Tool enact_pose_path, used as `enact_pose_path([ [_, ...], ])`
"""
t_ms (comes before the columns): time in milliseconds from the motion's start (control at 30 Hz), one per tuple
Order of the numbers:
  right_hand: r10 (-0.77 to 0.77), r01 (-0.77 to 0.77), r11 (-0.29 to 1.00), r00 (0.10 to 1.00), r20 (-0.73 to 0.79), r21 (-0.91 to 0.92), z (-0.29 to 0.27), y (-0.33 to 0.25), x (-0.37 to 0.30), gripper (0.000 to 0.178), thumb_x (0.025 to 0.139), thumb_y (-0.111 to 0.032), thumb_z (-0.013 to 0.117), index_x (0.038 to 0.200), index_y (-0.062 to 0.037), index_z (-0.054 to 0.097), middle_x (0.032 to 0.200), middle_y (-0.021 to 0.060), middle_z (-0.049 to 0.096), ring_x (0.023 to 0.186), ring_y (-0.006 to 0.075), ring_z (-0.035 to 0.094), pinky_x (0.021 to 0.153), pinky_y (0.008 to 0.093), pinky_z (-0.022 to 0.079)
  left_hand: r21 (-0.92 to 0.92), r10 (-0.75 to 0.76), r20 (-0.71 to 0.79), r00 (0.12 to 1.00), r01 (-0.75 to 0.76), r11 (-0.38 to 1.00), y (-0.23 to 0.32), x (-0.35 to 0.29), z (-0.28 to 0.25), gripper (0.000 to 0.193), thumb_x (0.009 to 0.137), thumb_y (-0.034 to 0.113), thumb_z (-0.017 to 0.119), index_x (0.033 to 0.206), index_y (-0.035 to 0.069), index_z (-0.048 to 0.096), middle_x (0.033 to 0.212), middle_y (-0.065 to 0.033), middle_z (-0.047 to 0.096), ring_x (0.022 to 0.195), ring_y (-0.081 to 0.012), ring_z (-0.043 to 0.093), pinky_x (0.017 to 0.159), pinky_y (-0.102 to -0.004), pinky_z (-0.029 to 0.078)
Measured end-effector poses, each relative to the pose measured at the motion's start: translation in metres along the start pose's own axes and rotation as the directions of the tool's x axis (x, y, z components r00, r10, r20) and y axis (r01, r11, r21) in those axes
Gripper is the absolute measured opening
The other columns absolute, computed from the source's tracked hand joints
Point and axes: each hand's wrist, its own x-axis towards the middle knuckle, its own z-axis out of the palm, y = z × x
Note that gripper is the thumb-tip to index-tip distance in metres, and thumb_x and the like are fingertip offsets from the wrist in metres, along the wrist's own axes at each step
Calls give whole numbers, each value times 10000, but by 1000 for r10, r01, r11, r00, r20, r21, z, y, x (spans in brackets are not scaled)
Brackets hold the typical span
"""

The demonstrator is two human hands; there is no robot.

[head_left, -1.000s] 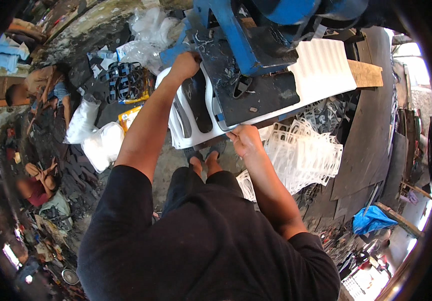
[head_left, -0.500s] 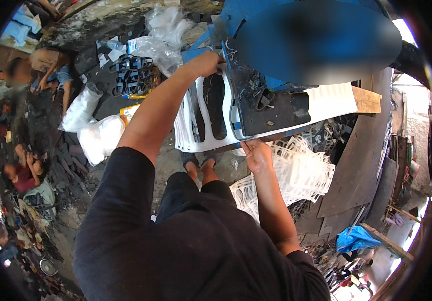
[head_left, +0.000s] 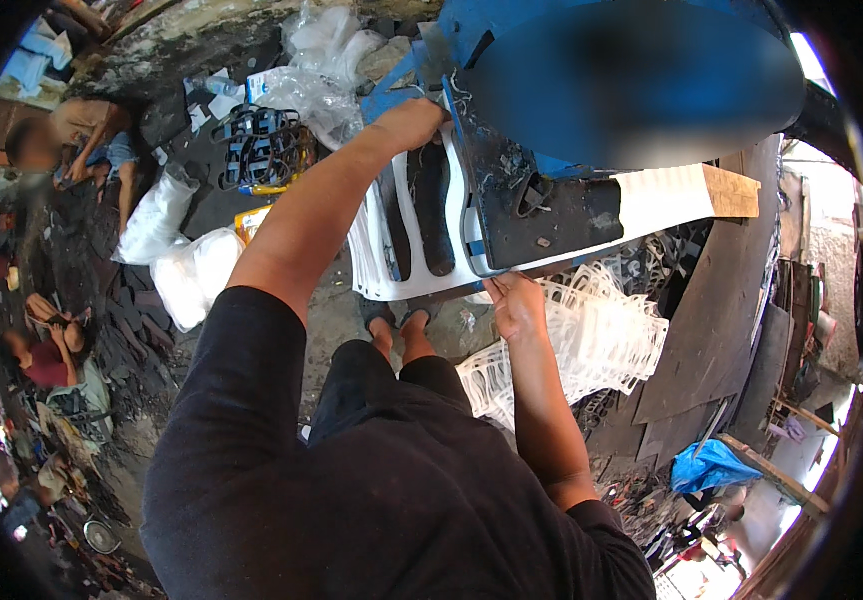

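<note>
White sheet (head_left: 457, 205) is lying between left hand (head_left: 413, 124) and right hand (head_left: 518, 302)

It is poking out from under a black board (head_left: 561, 222). Left fingers are curling at the far edge — can't tell if gripping — while right fingers are pinching the near edge.

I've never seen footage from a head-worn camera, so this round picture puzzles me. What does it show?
There is no robot here. A camera on the person's head looks down, and its wide fisheye lens bends straight edges. The dark shirt is the wearer's own. In front is a blue machine, partly blurred out. A dark board covers part of a white sheet with long openings. The left hand is at the sheet's far edge, the right hand at its near edge; how firmly either grips is unclear. Beyond the right hand lies a pile of white cut-out pieces.
</note>
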Motion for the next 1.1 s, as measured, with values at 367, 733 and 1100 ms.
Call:
enact_pose_path([
  [367,-538,400,682,842,-49,-612,5,16,-25,602,785,-20,739,1281,43,404,1158,134,487,914,224,557,750,308,497,-364,29,-131,991,-75,928,-27,17,16,361,876,249,612,1181,56,640,1133,-242,643,1053,-433,595,880,-472,482],
  [733,-617,580,144,686,386,-801,8,10,-18,588,694,-163,874,1144,37,553,1165,163,427,878,235,562,780,343,540,-345,-93,-119,988,46,938,-14,16,24,275,869,294,619,1061,124,720,1008,-197,687,941,-409,642,824,-457,512],
  [1100,-619,600,43,644,450,-799,5,8,-15,646,702,-145,869,1208,62,523,1238,169,430,885,233,599,785,323,574,-256,-208,-138,968,167,952,-1,13,14,294,840,251,612,1076,112,720,1033,-205,683,971,-399,644,859,-444,512],
])
